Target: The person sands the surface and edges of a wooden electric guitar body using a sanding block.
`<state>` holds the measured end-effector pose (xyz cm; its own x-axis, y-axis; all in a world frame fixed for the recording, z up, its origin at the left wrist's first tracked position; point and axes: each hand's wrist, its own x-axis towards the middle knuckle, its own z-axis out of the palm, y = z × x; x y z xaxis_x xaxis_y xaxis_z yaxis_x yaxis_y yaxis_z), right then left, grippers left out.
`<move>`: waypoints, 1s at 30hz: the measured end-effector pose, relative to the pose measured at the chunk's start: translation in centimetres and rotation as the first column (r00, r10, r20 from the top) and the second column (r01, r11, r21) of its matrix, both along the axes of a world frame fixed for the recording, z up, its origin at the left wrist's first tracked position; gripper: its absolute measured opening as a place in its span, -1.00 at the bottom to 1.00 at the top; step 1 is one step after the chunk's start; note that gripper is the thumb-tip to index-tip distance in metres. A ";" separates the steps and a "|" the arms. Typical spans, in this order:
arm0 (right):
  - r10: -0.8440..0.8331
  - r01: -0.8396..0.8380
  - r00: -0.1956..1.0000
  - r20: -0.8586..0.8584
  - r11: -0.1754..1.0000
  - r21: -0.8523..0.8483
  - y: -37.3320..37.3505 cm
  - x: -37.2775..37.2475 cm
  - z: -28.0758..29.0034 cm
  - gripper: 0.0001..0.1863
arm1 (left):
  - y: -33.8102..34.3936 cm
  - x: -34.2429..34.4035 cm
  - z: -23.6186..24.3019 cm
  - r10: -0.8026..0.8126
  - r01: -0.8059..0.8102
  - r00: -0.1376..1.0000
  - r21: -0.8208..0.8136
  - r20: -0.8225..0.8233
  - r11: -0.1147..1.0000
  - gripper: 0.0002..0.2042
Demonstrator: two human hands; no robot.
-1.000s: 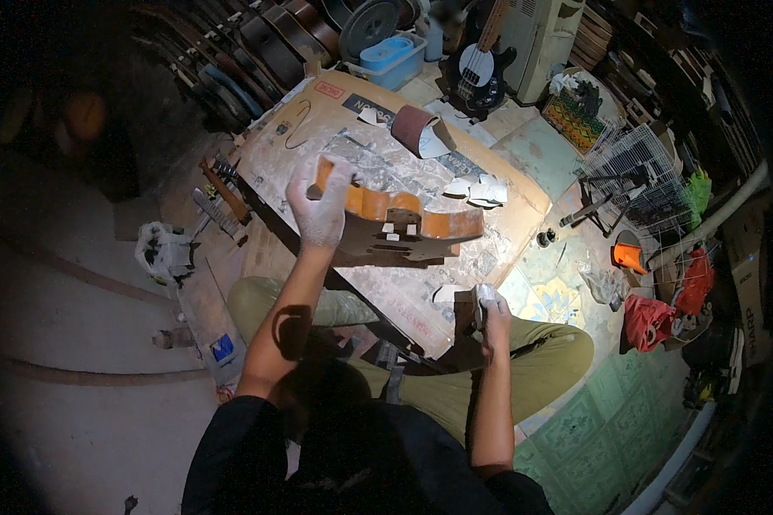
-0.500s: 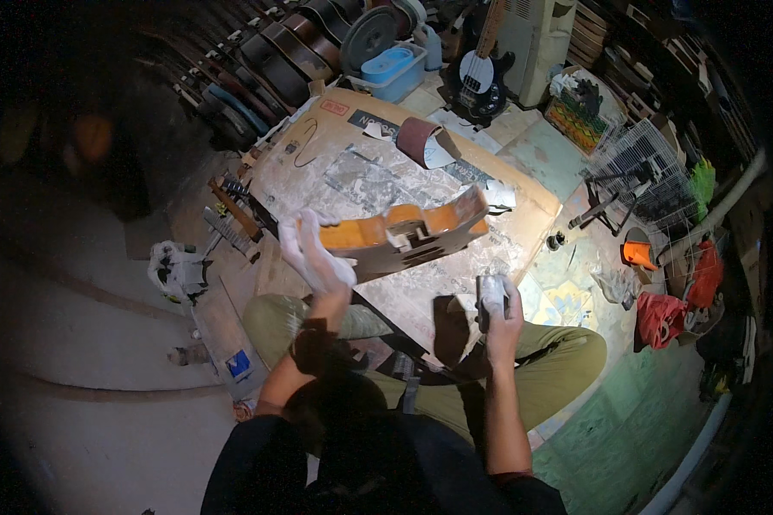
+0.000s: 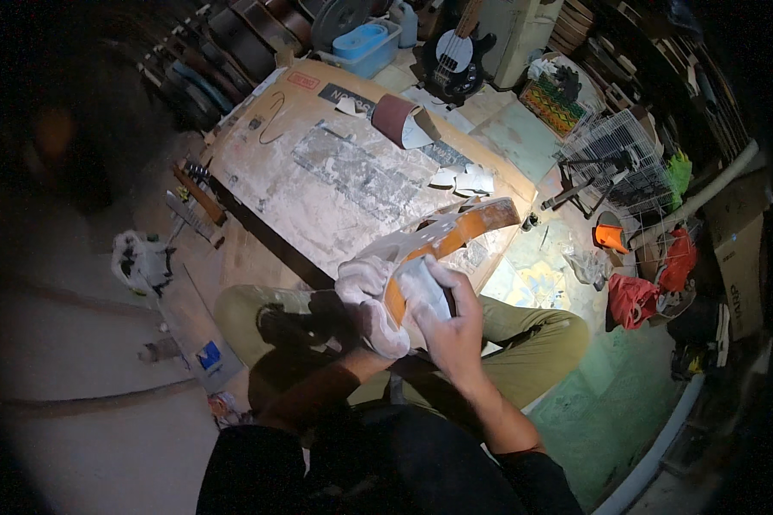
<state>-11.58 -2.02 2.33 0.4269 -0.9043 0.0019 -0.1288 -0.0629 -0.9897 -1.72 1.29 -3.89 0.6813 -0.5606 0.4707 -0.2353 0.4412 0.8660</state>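
An orange-stained wooden guitar body [image 3: 468, 228], pale with dust on its face, is tilted up over my lap. My left hand [image 3: 368, 296], coated in white dust, is closed round its near left end. Gripped in my right hand [image 3: 457, 330] is a dusty grey sanding block [image 3: 424, 287], laid against the orange side edge of the body. My right fingers curl over the block's far end and partly hide it. Beneath the guitar body lies a dusty cardboard sheet [image 3: 270, 193].
A curled brown sandpaper sheet [image 3: 395, 118] and torn white paper scraps [image 3: 465, 178] lie on the cardboard. Hand tools [image 3: 193, 206] sit left of it. Beyond stand a black bass guitar [image 3: 452, 69] and a blue tub [image 3: 371, 58]. Rightward are a wire cage [image 3: 636, 163] and red bag [image 3: 634, 300].
The guitar body has come nearer and turned, its right end now pointing up and away. My right hand has moved left, bringing the sanding block onto its edge. The view has shifted slightly.
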 end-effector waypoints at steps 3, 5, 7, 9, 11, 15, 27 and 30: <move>0.118 -0.109 0.993 0.025 0.967 -0.229 1.9 -0.3 3.2 -0.52 | 2.4 -1.6 -4.0 -0.283 0.266 0.878 -0.099 -0.387 0.959 -0.55; 0.118 -0.109 0.993 0.018 0.958 -0.267 1.0 -0.8 1.4 -0.52 | 1.8 -2.1 -1.4 -0.279 0.251 0.873 -0.121 -0.401 0.960 -0.60; -0.008 0.007 1.000 -0.013 0.999 -0.044 -0.4 -0.3 -0.2 -0.50 | 1.4 -2.2 -0.4 -0.099 0.090 0.957 -0.047 -0.273 0.995 -0.64; 0.059 -0.060 0.998 -0.017 0.993 -0.099 1.0 -0.8 2.2 -0.51 | 1.5 -1.8 -2.0 -0.041 0.037 0.968 -0.018 -0.247 0.999 -0.63; 0.129 -0.126 0.990 0.047 0.990 -0.066 1.8 -1.1 2.7 -0.54 | 1.2 -1.1 -0.6 -0.006 0.002 0.998 -0.054 -0.060 0.999 -0.74; -0.035 0.018 0.996 -0.078 0.979 -0.203 -0.1 -1.6 -1.3 -0.52 | 1.0 -1.9 -0.9 -0.008 0.012 0.999 -0.107 0.036 0.994 -0.72; -0.018 0.002 0.999 -0.049 0.947 -0.322 2.0 -3.0 -1.9 -0.52 | 2.6 -3.1 -3.8 -0.165 0.144 0.968 -0.121 -0.187 0.982 -0.68; -0.118 0.095 0.985 -0.128 0.981 -0.172 0.2 -3.0 -2.5 -0.50 | 0.2 -2.7 0.2 0.025 -0.027 1.000 -0.153 -0.012 0.988 -0.78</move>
<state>-14.56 -1.85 -0.21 0.3347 -0.9368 0.1023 -0.2774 -0.2017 -0.9393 -4.41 1.50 -3.71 0.6998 -0.4645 0.5427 -0.2399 0.5627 0.7911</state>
